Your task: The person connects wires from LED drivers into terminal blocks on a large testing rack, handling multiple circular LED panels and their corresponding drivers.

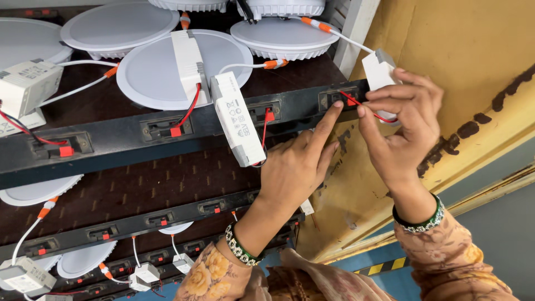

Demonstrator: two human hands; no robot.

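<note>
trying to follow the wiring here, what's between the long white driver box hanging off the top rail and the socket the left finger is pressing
In the head view, between the driver box and the pressed socket lies one more socket with a red tab, then bare black rail.

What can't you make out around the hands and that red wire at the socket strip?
Head view:
- Red wire: its end is hidden behind the right hand.
- White driver box: lower part covered by the right hand's fingers.
- Socket: the left hand fingertip hides the clip.
- Top lamps: cut off by the frame edge.
</note>
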